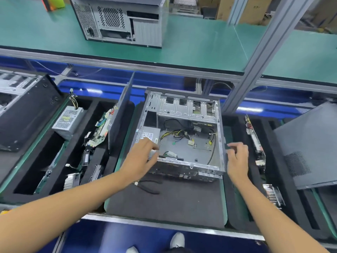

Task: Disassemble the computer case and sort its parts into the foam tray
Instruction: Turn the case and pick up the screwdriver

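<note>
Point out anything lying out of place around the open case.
Black-handled pliers lie loose on the dark mat, partly tucked under the open case near the left hand; they could get pinned when the case shifts.

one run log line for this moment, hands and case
stage: case open on mat | left hand: on power supply in computer case | right hand: gripping case right wall | pliers: idle on mat

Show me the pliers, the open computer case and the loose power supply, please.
pliers [148, 187], head view, on the dark handles.
open computer case [184, 106], head view, on its drive bay plate.
loose power supply [66, 120], head view, on its perforated top.
</note>
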Action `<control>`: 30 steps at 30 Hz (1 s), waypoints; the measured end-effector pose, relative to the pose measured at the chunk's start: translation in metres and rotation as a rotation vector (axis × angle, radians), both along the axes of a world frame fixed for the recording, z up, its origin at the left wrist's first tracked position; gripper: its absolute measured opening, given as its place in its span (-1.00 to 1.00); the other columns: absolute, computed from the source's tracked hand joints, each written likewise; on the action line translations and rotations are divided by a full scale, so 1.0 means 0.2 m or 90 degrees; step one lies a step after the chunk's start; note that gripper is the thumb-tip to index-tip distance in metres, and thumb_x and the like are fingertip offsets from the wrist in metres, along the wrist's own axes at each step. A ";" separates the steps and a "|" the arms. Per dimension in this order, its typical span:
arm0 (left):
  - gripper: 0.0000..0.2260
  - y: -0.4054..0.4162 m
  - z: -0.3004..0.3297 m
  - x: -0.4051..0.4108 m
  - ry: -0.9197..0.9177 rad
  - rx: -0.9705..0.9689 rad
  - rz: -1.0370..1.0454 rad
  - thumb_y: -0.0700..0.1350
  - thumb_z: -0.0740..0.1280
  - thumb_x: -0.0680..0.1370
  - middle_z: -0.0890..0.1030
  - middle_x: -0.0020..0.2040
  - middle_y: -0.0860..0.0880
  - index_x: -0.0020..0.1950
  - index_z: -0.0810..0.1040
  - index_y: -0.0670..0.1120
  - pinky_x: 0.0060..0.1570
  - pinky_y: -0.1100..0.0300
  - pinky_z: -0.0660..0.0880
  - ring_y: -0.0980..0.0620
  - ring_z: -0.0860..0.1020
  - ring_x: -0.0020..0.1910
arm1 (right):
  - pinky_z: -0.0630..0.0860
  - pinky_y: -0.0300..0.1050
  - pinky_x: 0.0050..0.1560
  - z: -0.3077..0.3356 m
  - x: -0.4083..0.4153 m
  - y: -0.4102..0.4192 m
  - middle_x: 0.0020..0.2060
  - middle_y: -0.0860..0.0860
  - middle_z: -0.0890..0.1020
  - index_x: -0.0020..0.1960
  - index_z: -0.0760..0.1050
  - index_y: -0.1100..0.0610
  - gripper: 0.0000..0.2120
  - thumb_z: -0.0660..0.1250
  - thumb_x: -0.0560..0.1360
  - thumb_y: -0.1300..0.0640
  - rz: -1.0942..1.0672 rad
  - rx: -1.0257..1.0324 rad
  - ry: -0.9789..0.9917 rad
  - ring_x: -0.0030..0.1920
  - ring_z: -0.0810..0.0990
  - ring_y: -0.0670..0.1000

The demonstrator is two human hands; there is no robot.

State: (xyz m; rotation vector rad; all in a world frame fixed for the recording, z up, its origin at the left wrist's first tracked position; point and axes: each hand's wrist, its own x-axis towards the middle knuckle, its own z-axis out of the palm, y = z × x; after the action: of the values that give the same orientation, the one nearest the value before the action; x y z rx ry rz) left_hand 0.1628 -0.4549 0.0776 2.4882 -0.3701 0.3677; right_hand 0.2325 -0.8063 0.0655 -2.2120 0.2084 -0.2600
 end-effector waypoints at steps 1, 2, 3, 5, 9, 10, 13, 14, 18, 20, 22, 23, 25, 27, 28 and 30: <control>-0.85 0.04 0.00 0.02 -0.012 0.019 0.004 -0.01 0.25 0.65 0.48 0.04 0.06 0.12 0.52 -0.05 0.04 0.12 0.39 0.04 0.45 0.02 | 0.36 0.02 0.02 0.04 0.06 0.06 0.05 -0.02 0.42 0.09 0.50 0.06 -0.81 0.22 0.50 0.10 0.040 -0.014 -0.010 0.09 0.44 0.01; -0.84 0.08 0.00 0.03 -0.021 0.044 0.001 0.00 0.24 0.64 0.47 0.04 0.05 0.12 0.51 -0.05 0.04 0.09 0.39 0.01 0.45 0.02 | 0.36 0.02 0.04 0.06 0.11 0.11 0.07 -0.03 0.40 0.12 0.50 0.04 -0.81 0.27 0.51 0.14 0.079 -0.053 -0.008 0.11 0.44 0.03; -0.83 0.12 -0.01 0.03 -0.032 0.073 0.001 0.00 0.25 0.63 0.47 0.05 0.03 0.12 0.50 -0.06 0.04 0.06 0.39 -0.02 0.45 0.02 | 0.36 0.04 0.10 0.07 0.16 0.16 0.10 -0.04 0.39 0.16 0.51 0.03 -0.79 0.31 0.52 0.15 0.114 -0.109 0.006 0.15 0.43 0.05; -0.82 0.20 -0.04 -0.01 -0.088 0.154 -0.008 0.00 0.28 0.61 0.51 0.04 -0.04 0.11 0.47 -0.09 0.04 0.04 0.37 -0.09 0.50 -0.01 | 0.26 0.13 0.31 0.06 0.21 0.25 0.16 -0.04 0.40 0.18 0.54 -0.03 -0.77 0.36 0.53 0.10 0.163 -0.236 0.049 0.24 0.37 0.05; -0.83 0.25 -0.08 -0.09 -0.148 0.253 -0.099 -0.03 0.33 0.58 0.61 0.01 -0.08 0.11 0.43 -0.05 0.10 0.07 0.36 -0.12 0.58 -0.02 | 0.08 0.24 0.42 -0.03 0.19 0.32 0.18 -0.03 0.45 0.14 0.54 -0.09 -0.81 0.36 0.54 -0.05 0.184 -0.448 0.038 0.24 0.37 0.03; -0.86 0.22 -0.05 -0.05 -0.141 0.223 -0.106 -0.04 0.29 0.60 0.60 0.01 -0.07 0.11 0.46 -0.05 0.11 0.07 0.35 -0.09 0.54 0.00 | 0.09 0.26 0.41 -0.05 0.19 0.32 0.15 -0.03 0.45 0.12 0.54 -0.07 -0.83 0.35 0.54 -0.04 0.177 -0.460 0.034 0.21 0.38 0.04; -0.79 0.11 0.10 0.18 -0.030 0.186 -0.145 -0.02 0.16 0.69 0.54 0.00 -0.02 0.09 0.54 -0.10 0.06 0.04 0.37 -0.06 0.45 -0.03 | 0.17 0.20 0.36 -0.05 0.19 0.32 0.07 -0.05 0.44 0.03 0.53 -0.06 -0.89 0.29 0.52 0.01 0.149 -0.422 0.030 0.15 0.37 0.04; -0.74 0.06 0.14 0.28 0.039 0.205 -0.171 0.00 0.13 0.71 0.53 -0.01 -0.01 0.09 0.55 -0.10 0.04 0.02 0.39 -0.05 0.43 -0.05 | 0.19 0.18 0.35 -0.05 0.19 0.32 0.06 -0.05 0.45 0.00 0.52 -0.05 -0.91 0.29 0.51 0.04 0.140 -0.411 0.026 0.15 0.37 0.05; -0.78 -0.14 0.12 0.61 0.322 0.308 -0.221 -0.24 0.22 0.68 0.53 0.19 -0.03 0.30 0.52 -0.08 0.09 0.00 0.48 -0.06 0.52 0.13 | 0.26 0.18 0.36 -0.02 0.18 0.33 0.03 -0.03 0.47 -0.04 0.50 -0.04 -0.93 0.29 0.51 0.12 0.117 -0.377 0.027 0.14 0.36 0.06; -0.63 -0.24 0.06 0.71 0.389 0.430 -0.256 -0.37 0.26 0.60 0.53 0.28 -0.06 0.37 0.47 -0.08 0.04 0.02 0.50 -0.09 0.55 0.18 | 0.29 0.20 0.36 -0.01 0.18 0.33 0.03 -0.02 0.47 -0.04 0.50 -0.03 -0.91 0.30 0.51 0.16 0.104 -0.361 0.027 0.13 0.36 0.07; -0.71 -0.33 0.01 0.77 0.436 0.525 -0.273 -0.22 0.29 0.64 0.56 0.28 -0.09 0.36 0.48 -0.08 0.04 0.02 0.50 -0.11 0.55 0.10 | 0.33 0.21 0.33 0.00 0.18 0.33 0.01 -0.02 0.48 -0.05 0.50 -0.01 -0.88 0.31 0.49 0.21 0.099 -0.349 0.015 0.11 0.37 0.10; -0.74 -0.38 -0.03 0.78 0.459 0.555 -0.273 -0.09 0.30 0.66 0.57 0.27 -0.10 0.34 0.51 -0.09 0.03 0.02 0.48 -0.11 0.53 0.05 | 0.34 0.20 0.32 0.00 0.17 0.33 0.00 -0.02 0.48 -0.06 0.49 -0.01 -0.87 0.31 0.48 0.22 0.099 -0.348 0.014 0.10 0.38 0.11; -0.61 -0.44 -0.12 0.78 0.503 0.573 -0.276 0.14 0.28 0.66 0.56 0.29 -0.15 0.31 0.53 -0.13 0.08 0.00 0.48 -0.13 0.51 0.09 | 0.31 0.17 0.33 0.00 0.17 0.33 0.00 -0.04 0.48 -0.07 0.47 -0.03 -0.86 0.29 0.47 0.21 0.112 -0.355 0.027 0.12 0.39 0.11; -0.56 -0.46 -0.20 0.78 0.534 0.560 -0.282 0.18 0.27 0.66 0.51 0.34 -0.17 0.36 0.47 -0.12 0.22 -0.09 0.48 -0.17 0.48 0.27 | 0.29 0.15 0.34 0.00 0.18 0.33 -0.01 -0.06 0.49 -0.08 0.46 -0.04 -0.86 0.28 0.47 0.20 0.123 -0.359 0.032 0.12 0.40 0.09; -0.61 -0.46 -0.22 0.77 0.559 0.552 -0.295 0.15 0.27 0.66 0.51 0.33 -0.18 0.34 0.45 -0.11 0.25 -0.11 0.47 -0.18 0.48 0.28 | 0.29 0.14 0.33 0.00 0.18 0.33 -0.03 -0.08 0.49 -0.09 0.46 -0.04 -0.86 0.29 0.47 0.20 0.126 -0.356 0.027 0.10 0.40 0.08; -0.75 -0.45 -0.26 0.77 0.623 0.520 -0.308 0.03 0.27 0.67 0.54 0.23 -0.19 0.23 0.45 -0.11 0.24 -0.14 0.49 -0.21 0.53 0.19 | 0.28 0.13 0.31 0.00 0.18 0.32 -0.06 -0.10 0.50 -0.10 0.45 -0.05 -0.85 0.31 0.45 0.20 0.127 -0.345 0.019 0.07 0.40 0.06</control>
State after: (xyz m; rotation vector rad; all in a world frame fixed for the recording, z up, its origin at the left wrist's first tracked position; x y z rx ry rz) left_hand 0.3166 -0.5454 0.0256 2.7838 -0.7557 -1.3900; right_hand 0.2694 -0.7419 0.0650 -2.7505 -0.0808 -0.1859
